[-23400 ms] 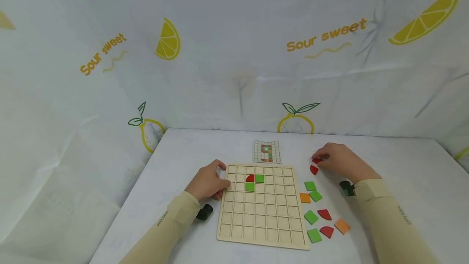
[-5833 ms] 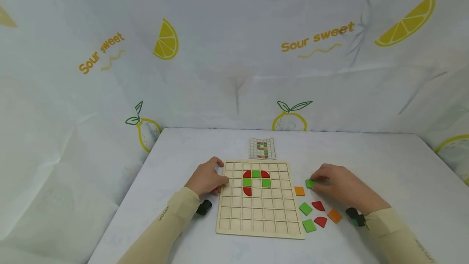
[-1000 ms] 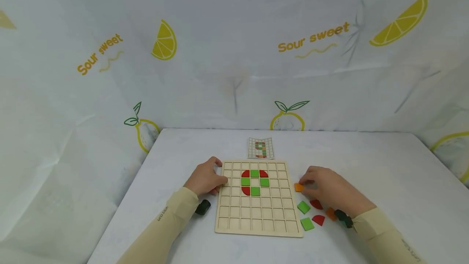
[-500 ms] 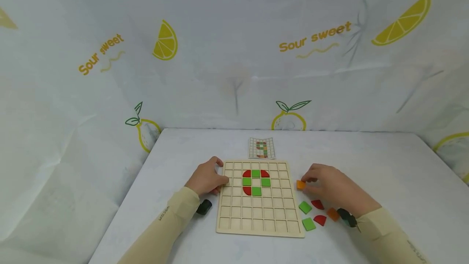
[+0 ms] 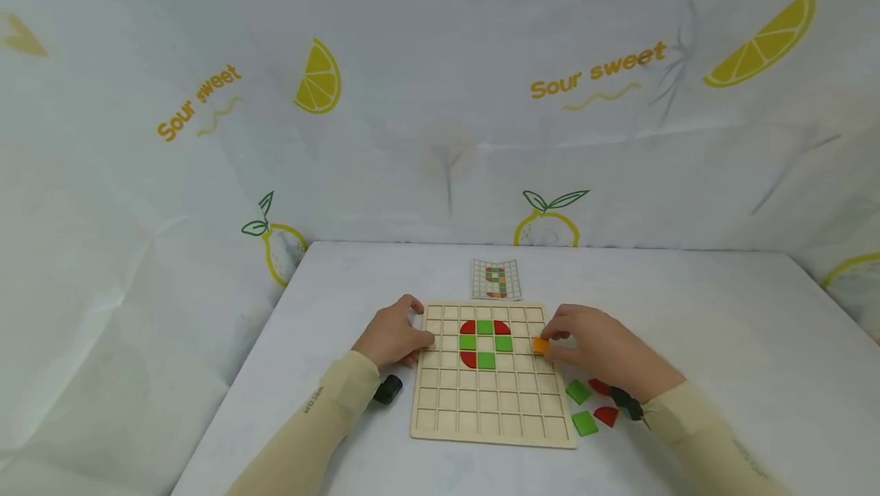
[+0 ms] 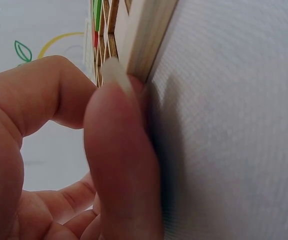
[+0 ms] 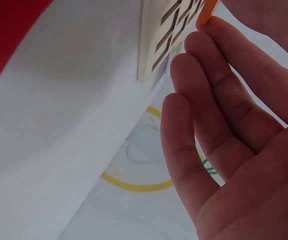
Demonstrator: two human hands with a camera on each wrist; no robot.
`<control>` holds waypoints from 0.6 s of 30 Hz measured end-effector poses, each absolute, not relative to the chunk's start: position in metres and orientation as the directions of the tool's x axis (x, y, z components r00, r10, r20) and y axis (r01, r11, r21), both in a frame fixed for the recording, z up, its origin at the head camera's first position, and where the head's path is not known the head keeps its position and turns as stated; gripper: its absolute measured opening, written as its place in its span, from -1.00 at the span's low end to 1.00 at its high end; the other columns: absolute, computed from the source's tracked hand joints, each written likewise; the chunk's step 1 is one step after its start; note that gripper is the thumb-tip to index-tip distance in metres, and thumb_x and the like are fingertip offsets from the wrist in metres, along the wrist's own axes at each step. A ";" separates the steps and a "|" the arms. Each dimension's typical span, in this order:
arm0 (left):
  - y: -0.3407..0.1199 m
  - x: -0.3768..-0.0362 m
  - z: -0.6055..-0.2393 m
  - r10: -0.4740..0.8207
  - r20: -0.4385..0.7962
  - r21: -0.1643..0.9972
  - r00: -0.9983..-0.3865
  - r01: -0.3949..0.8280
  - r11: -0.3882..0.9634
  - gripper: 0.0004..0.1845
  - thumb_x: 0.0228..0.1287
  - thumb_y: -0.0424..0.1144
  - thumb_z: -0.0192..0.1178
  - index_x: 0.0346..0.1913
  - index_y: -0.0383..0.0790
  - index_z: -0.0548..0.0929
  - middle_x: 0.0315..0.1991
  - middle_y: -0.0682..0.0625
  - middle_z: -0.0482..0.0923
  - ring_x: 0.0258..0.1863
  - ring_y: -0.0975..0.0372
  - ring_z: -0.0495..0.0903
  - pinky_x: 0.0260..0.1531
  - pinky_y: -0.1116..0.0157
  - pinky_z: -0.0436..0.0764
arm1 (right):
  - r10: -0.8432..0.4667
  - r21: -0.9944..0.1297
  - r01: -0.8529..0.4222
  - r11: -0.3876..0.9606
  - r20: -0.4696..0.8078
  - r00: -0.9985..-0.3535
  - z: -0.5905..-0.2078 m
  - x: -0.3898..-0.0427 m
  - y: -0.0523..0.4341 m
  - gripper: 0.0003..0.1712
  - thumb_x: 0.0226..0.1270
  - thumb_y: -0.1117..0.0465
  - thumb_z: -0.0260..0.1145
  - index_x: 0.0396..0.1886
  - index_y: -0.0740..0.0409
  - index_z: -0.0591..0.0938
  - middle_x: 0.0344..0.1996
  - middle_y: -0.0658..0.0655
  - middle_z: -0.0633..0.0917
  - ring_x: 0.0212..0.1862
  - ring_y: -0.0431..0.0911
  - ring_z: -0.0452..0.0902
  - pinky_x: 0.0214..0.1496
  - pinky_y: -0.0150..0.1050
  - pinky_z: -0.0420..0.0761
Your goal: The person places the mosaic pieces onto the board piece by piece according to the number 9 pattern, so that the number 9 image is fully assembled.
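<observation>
In the head view a pale wooden grid board [image 5: 467, 402] lies on the table, with green squares and red quarter-circle pieces set in a ring near its upper middle. My left hand [image 5: 390, 334] holds the board's left edge between thumb and fingers; the left wrist view shows the thumb [image 6: 119, 145] against that edge. Over the board's right-hand columns, my right hand [image 5: 593, 343] pinches an orange square tile [image 5: 540, 346]. Only a sliver of that orange tile [image 7: 207, 12] appears in the right wrist view, by the fingertips.
A small printed pattern card [image 5: 485, 287] lies just behind the board. To the board's right are two green squares, one of them a loose green tile [image 5: 585, 423], and two red quarter-circles, including a red piece [image 5: 606, 416]. A patterned cloth hangs behind the table.
Over the last second my right hand has picked up the orange tile beside the board and carried it left over the grid. The left hand stays put. Earlier, fewer pieces lay on the board.
</observation>
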State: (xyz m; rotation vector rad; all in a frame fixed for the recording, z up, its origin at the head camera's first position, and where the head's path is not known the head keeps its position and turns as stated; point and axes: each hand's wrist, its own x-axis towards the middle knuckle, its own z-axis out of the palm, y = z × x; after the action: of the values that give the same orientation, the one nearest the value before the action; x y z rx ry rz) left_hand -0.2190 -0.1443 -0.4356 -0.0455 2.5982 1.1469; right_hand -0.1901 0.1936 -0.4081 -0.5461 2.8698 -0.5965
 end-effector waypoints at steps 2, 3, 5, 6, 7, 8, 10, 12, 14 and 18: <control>-0.144 -0.218 -0.435 0.090 -0.285 0.720 -0.954 -0.151 0.678 -0.43 0.30 -0.21 0.42 0.32 -0.18 0.49 -0.60 -0.02 0.65 -0.68 0.25 0.56 -0.56 0.36 0.60 | -0.395 -0.420 -0.326 0.847 -0.088 -0.914 -0.407 -0.191 0.187 -0.81 0.34 0.06 0.60 -0.09 -0.12 0.86 -0.21 -0.19 0.68 -0.13 -0.21 0.58 0.07 -0.11 0.70; -0.143 -0.217 -0.434 0.090 -0.284 0.720 -0.955 -0.151 0.677 -0.43 0.30 -0.22 0.42 0.32 -0.19 0.49 -0.59 -0.02 0.65 -0.68 0.25 0.56 -0.56 0.36 0.60 | -0.396 -0.424 -0.323 0.846 -0.095 -0.913 -0.407 -0.192 0.183 -0.82 0.35 0.07 0.59 -0.08 -0.12 0.86 -0.21 -0.19 0.68 -0.13 -0.21 0.57 0.06 -0.13 0.69; -0.143 -0.217 -0.434 0.091 -0.286 0.722 -0.954 -0.152 0.675 -0.43 0.30 -0.22 0.42 0.32 -0.19 0.49 -0.60 -0.02 0.65 -0.67 0.25 0.56 -0.56 0.36 0.60 | -0.397 -0.425 -0.320 0.846 -0.104 -0.912 -0.407 -0.192 0.177 -0.83 0.36 0.07 0.58 -0.09 -0.13 0.86 -0.22 -0.20 0.67 -0.14 -0.19 0.55 0.07 -0.14 0.68; -0.143 -0.216 -0.433 0.092 -0.287 0.722 -0.954 -0.152 0.675 -0.43 0.30 -0.22 0.42 0.32 -0.19 0.49 -0.60 -0.02 0.65 -0.67 0.25 0.56 -0.56 0.36 0.60 | -0.405 -0.424 -0.328 0.844 -0.102 -0.909 -0.407 -0.193 0.175 -0.84 0.37 0.08 0.57 -0.09 -0.13 0.86 -0.22 -0.20 0.67 -0.14 -0.18 0.55 0.06 -0.14 0.68; -0.143 -0.216 -0.433 0.093 -0.287 0.723 -0.953 -0.151 0.674 -0.43 0.30 -0.22 0.42 0.32 -0.19 0.49 -0.60 -0.02 0.65 -0.68 0.25 0.56 -0.56 0.36 0.60 | -0.412 -0.422 -0.339 0.841 -0.094 -0.906 -0.407 -0.193 0.173 -0.85 0.37 0.07 0.57 -0.09 -0.13 0.86 -0.22 -0.20 0.67 -0.14 -0.19 0.55 0.06 -0.14 0.68; -0.143 -0.216 -0.433 0.095 -0.286 0.724 -0.954 -0.150 0.673 -0.43 0.29 -0.23 0.41 0.32 -0.19 0.49 -0.60 -0.02 0.65 -0.68 0.25 0.56 -0.56 0.36 0.60 | -0.420 -0.417 -0.350 0.839 -0.085 -0.904 -0.408 -0.194 0.171 -0.85 0.38 0.07 0.57 -0.10 -0.13 0.86 -0.22 -0.21 0.67 -0.14 -0.20 0.55 0.06 -0.15 0.68; -0.143 -0.216 -0.433 0.096 -0.283 0.725 -0.954 -0.148 0.672 -0.44 0.29 -0.23 0.41 0.32 -0.19 0.49 -0.61 -0.02 0.65 -0.68 0.26 0.56 -0.55 0.36 0.60 | -0.440 -0.408 -0.379 0.831 -0.065 -0.896 -0.409 -0.195 0.167 -0.87 0.37 0.06 0.58 -0.12 -0.12 0.86 -0.22 -0.21 0.67 -0.15 -0.21 0.56 0.05 -0.16 0.69; -0.143 -0.217 -0.432 0.096 -0.280 0.726 -0.955 -0.145 0.672 -0.44 0.29 -0.24 0.41 0.32 -0.19 0.49 -0.61 -0.01 0.65 -0.68 0.26 0.55 -0.55 0.37 0.60 | -0.456 -0.406 -0.398 0.823 -0.052 -0.889 -0.410 -0.196 0.163 -0.87 0.36 0.06 0.58 -0.14 -0.12 0.85 -0.23 -0.21 0.67 -0.17 -0.23 0.56 0.02 -0.18 0.69; -0.144 -0.217 -0.432 0.095 -0.278 0.727 -0.956 -0.145 0.671 -0.44 0.29 -0.24 0.40 0.31 -0.19 0.49 -0.62 -0.01 0.64 -0.68 0.26 0.55 -0.56 0.37 0.60 | -0.460 -0.411 -0.400 0.819 -0.055 -0.886 -0.411 -0.196 0.159 -0.87 0.35 0.06 0.59 -0.15 -0.12 0.85 -0.24 -0.21 0.66 -0.17 -0.23 0.54 0.01 -0.19 0.67; -0.144 -0.216 -0.432 0.096 -0.278 0.730 -0.956 -0.146 0.667 -0.45 0.28 -0.25 0.41 0.30 -0.19 0.49 -0.63 0.00 0.64 -0.69 0.26 0.55 -0.56 0.37 0.60 | -0.463 -0.409 -0.402 0.819 -0.060 -0.884 -0.412 -0.196 0.154 -0.86 0.32 0.06 0.61 -0.16 -0.12 0.85 -0.24 -0.21 0.64 -0.19 -0.24 0.51 -0.03 -0.22 0.65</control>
State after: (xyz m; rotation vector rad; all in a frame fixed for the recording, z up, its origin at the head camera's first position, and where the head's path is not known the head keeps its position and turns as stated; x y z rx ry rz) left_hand -0.2164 -0.1442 -0.4316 -0.0397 2.5914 1.1725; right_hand -0.1963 0.1539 -0.4123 -0.6811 2.8457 -0.5884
